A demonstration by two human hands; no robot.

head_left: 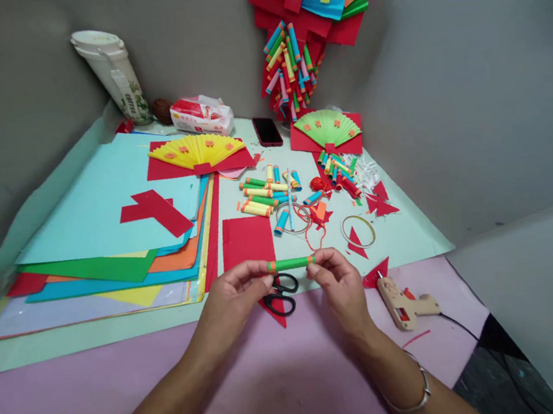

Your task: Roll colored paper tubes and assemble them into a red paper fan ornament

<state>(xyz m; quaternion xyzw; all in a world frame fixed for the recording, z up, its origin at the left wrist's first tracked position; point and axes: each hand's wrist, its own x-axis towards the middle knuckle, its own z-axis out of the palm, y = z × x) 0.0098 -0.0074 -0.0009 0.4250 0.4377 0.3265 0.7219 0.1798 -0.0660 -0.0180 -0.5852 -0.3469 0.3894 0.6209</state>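
Between my two hands a green paper tube (291, 263) with orange bands at both ends is held level above the table. My left hand (236, 292) pinches its left end, and my right hand (337, 285) pinches the right end. Just below the tube lie black-handled scissors (281, 295), their blades hidden from view. A red paper square (246, 241) is behind my left hand. Farther back, several loose paper tubes (260, 195) in green, yellow and blue lie in a pile, beside a silver ring (278, 220) and a pencil (291, 202).
A glue gun (405, 302) with its cord lies at the right. Stacked coloured paper (89, 203) fills the left side. Yellow (198, 151) and green (327, 127) paper fans, a phone (267, 131), a tissue pack (202, 114) and a white cup (114, 76) sit toward the back.
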